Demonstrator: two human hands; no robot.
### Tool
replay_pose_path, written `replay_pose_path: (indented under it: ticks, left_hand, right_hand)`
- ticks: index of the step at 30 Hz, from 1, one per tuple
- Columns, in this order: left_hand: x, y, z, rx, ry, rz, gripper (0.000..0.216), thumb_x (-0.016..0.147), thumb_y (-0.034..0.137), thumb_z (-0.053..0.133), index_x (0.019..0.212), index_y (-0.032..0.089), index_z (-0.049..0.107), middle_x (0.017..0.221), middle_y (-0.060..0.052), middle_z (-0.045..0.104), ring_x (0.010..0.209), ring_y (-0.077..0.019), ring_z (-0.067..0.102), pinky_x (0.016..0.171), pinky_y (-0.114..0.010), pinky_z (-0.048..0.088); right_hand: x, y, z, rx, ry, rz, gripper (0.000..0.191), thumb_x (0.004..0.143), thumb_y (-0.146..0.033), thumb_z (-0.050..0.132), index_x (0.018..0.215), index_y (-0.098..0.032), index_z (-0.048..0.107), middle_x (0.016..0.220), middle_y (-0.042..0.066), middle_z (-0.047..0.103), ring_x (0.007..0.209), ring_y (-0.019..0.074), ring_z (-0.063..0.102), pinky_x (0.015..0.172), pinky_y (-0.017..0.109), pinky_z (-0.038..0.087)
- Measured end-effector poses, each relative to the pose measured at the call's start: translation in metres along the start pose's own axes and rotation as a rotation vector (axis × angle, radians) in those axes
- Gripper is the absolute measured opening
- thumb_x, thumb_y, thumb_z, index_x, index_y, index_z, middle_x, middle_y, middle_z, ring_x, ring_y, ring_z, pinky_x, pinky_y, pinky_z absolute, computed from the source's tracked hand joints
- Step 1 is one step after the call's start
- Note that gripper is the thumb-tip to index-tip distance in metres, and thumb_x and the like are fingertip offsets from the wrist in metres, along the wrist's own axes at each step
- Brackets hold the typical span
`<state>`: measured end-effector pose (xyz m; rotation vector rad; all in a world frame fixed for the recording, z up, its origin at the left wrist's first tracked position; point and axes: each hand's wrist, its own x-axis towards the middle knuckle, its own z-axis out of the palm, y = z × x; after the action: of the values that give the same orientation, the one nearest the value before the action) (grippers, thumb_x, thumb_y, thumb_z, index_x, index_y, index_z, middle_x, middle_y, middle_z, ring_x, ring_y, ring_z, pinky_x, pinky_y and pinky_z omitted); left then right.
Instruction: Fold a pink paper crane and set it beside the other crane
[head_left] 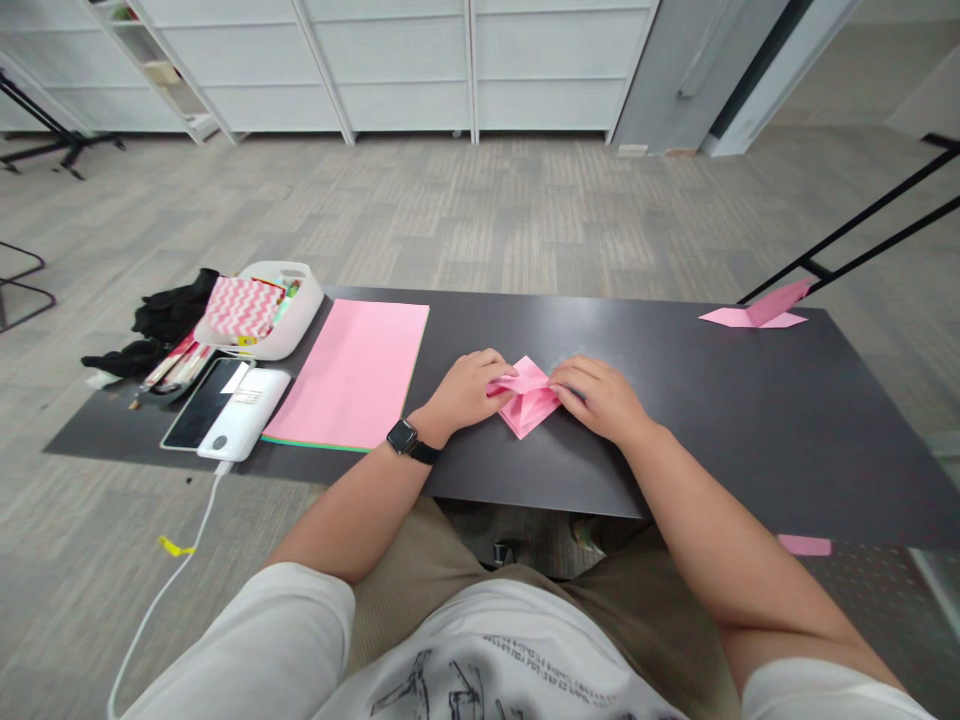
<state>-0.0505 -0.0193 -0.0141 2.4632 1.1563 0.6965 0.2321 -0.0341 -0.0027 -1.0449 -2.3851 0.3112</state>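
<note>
A partly folded pink paper piece (528, 398) lies on the dark table (712, 420) in front of me. My left hand (469, 387), with a black watch on its wrist, pinches the piece's left edge with closed fingers. My right hand (600, 396) presses and grips its right edge, fingers curled onto the paper. Both hands rest on the tabletop.
A stack of pink sheets (352, 372) lies to the left. Beyond it stand a white tray (289, 320) with patterned papers, a phone (201, 404), a white power bank (246, 426), pens and black cloth. Another folded pink piece (757, 312) sits at the far right.
</note>
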Motion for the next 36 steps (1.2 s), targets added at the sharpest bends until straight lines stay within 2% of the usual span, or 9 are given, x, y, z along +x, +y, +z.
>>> replay_pose_path:
  ticks: [6, 11, 14, 19, 24, 29, 32, 36]
  left_hand:
    - [0.003, -0.002, 0.005, 0.081, -0.021, -0.065, 0.018, 0.093, 0.016, 0.069, 0.103, 0.023, 0.083, 0.108, -0.006, 0.076, 0.100, -0.0235, 0.071, 0.095, -0.041, 0.055]
    - [0.004, -0.001, 0.005, 0.097, -0.027, -0.059, 0.017, 0.097, 0.021, 0.068, 0.103, 0.024, 0.083, 0.108, -0.006, 0.077, 0.100, -0.0224, 0.072, 0.094, -0.039, 0.055]
    - [0.004, 0.000, 0.006, 0.100, -0.043, -0.060, 0.018, 0.098, 0.020, 0.066, 0.104, 0.024, 0.083, 0.108, -0.006, 0.077, 0.099, -0.0223, 0.072, 0.094, -0.039, 0.055]
    - [0.004, 0.002, 0.007, 0.072, -0.049, -0.064, 0.019, 0.098, 0.015, 0.066, 0.104, 0.023, 0.082, 0.106, -0.006, 0.078, 0.099, -0.0228, 0.073, 0.094, -0.039, 0.056]
    - [0.004, 0.007, 0.007, 0.037, -0.032, -0.065, 0.017, 0.097, 0.013, 0.065, 0.102, 0.021, 0.080, 0.103, -0.006, 0.078, 0.097, -0.0224, 0.072, 0.090, -0.037, 0.057]
    - [0.005, 0.012, 0.006, 0.090, -0.064, -0.075, 0.014, 0.102, 0.019, 0.062, 0.096, 0.019, 0.075, 0.099, -0.008, 0.076, 0.095, -0.0249, 0.071, 0.090, -0.039, 0.057]
    - [0.006, 0.013, 0.006, 0.075, -0.059, -0.102, 0.015, 0.100, 0.016, 0.059, 0.105, 0.020, 0.073, 0.104, -0.008, 0.077, 0.099, -0.0262, 0.072, 0.094, -0.041, 0.058]
    - [0.005, 0.016, 0.006, -0.035, -0.007, -0.174, 0.034, 0.094, 0.011, 0.059, 0.125, 0.022, 0.068, 0.121, -0.006, 0.078, 0.109, -0.0264, 0.074, 0.100, -0.041, 0.058]
  right_hand:
    - [0.000, -0.008, 0.000, 0.008, 0.007, -0.038, 0.018, 0.107, -0.038, 0.058, 0.106, -0.026, 0.072, 0.113, 0.010, 0.078, 0.103, 0.0273, 0.071, 0.092, 0.042, 0.052]
    - [0.003, -0.006, 0.006, 0.039, -0.082, -0.008, 0.026, 0.099, -0.045, 0.071, 0.118, -0.026, 0.071, 0.113, 0.010, 0.077, 0.103, 0.0293, 0.070, 0.092, 0.043, 0.052]
    - [0.005, -0.005, 0.009, 0.035, -0.118, 0.020, 0.023, 0.099, -0.042, 0.070, 0.116, -0.027, 0.072, 0.111, 0.008, 0.078, 0.102, 0.0286, 0.070, 0.093, 0.043, 0.051]
    - [0.007, -0.004, 0.011, 0.043, -0.155, 0.091, 0.017, 0.092, -0.023, 0.065, 0.107, -0.027, 0.072, 0.101, 0.005, 0.078, 0.094, 0.0260, 0.069, 0.089, 0.042, 0.050]
    - [0.009, -0.004, 0.014, 0.042, -0.142, 0.142, 0.015, 0.092, -0.025, 0.067, 0.105, -0.026, 0.074, 0.099, 0.005, 0.077, 0.092, 0.0255, 0.070, 0.086, 0.040, 0.050]
    - [0.012, -0.006, 0.015, 0.036, -0.109, 0.263, 0.015, 0.095, -0.024, 0.064, 0.102, -0.027, 0.076, 0.096, 0.004, 0.080, 0.083, 0.0234, 0.070, 0.075, 0.036, 0.048]
    - [0.013, -0.006, 0.014, 0.010, -0.093, 0.308, 0.014, 0.096, -0.028, 0.064, 0.100, -0.027, 0.077, 0.089, 0.003, 0.080, 0.077, 0.0227, 0.070, 0.070, 0.034, 0.046]
    - [0.016, -0.007, 0.012, -0.025, -0.105, 0.328, 0.015, 0.097, -0.031, 0.064, 0.098, -0.026, 0.078, 0.082, 0.003, 0.079, 0.069, 0.0219, 0.066, 0.064, 0.034, 0.041]
